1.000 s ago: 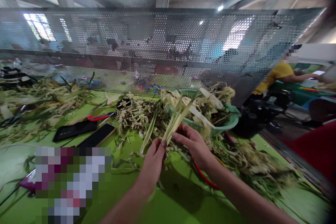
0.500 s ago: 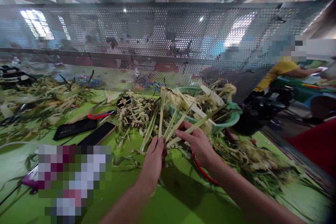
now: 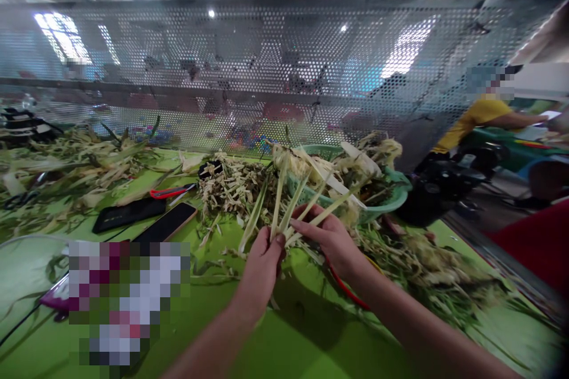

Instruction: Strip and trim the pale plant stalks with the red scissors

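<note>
My left hand point(image 3: 262, 263) pinches the lower ends of several pale green husk strips point(image 3: 288, 206) between thumb and fingers. The strips fan upward and to the right. My right hand point(image 3: 332, 241) is closed around the right-hand strips, its thumb and forefinger close to my left thumb. Another folded husk strip point(image 3: 254, 219) lies just left of the fan. Behind the hands stands a green plastic basket point(image 3: 391, 204) heaped with husks and silky fibres. Part of a red ring-like edge point(image 3: 347, 290) shows under my right wrist.
A heap of husk scraps point(image 3: 233, 189) lies behind the hands. On the left are two dark phones point(image 3: 166, 228), a red-handled cutter point(image 3: 171, 191), scissors point(image 3: 20, 198) and more husks. Green leafy waste point(image 3: 427, 272) covers the right side. A perforated metal screen point(image 3: 249, 71) borders the table's back.
The strips have drawn closer together at their base. My right hand has shifted slightly left and down toward my left thumb. The view has tilted slightly.
</note>
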Available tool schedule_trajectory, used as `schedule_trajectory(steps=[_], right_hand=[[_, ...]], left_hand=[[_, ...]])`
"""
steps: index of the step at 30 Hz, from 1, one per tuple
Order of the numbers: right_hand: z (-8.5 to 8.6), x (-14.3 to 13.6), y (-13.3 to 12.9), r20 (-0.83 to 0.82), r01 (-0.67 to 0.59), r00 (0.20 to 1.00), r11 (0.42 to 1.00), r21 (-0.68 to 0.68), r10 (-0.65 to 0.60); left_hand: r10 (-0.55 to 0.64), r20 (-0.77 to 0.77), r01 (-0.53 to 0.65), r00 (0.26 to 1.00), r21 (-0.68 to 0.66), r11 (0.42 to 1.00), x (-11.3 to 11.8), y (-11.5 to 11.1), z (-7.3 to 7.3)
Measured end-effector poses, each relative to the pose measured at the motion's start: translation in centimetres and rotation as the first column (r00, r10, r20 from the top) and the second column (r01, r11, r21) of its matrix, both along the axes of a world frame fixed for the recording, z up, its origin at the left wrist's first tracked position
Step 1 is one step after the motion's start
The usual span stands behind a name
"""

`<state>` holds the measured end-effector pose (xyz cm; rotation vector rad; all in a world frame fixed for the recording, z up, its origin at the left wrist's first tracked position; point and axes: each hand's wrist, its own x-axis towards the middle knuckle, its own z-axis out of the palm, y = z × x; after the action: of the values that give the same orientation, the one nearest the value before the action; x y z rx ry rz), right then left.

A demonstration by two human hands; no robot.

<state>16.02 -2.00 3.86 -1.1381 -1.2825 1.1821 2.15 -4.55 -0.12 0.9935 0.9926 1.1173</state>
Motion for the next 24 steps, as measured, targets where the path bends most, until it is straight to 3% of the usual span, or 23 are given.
schedule_trajectory(steps=[6,13,24], right_hand=[[-0.42,-0.3,-0.2,-0.057,0.04,0.997,0.998,-0.044,-0.042],[-0.83,-0.26,-0.08,-0.115,0.017,0.993,0.998,-0.064,-0.025],[-0.92,-0.25,-0.05,-0.095,0.043,0.994,0.998,-0.056,-0.048]], left_hand=[[-0.026,0.004,0.026,1.0,0.0,1.0,-0.04,-0.13,0.12],[-0.028,0.077,0.036,0.997,-0.105,0.994,-0.05,-0.09,0.01],[-0.053,0.046,0.056,0.998,-0.067,0.996,0.01,-0.03,-0.25]])
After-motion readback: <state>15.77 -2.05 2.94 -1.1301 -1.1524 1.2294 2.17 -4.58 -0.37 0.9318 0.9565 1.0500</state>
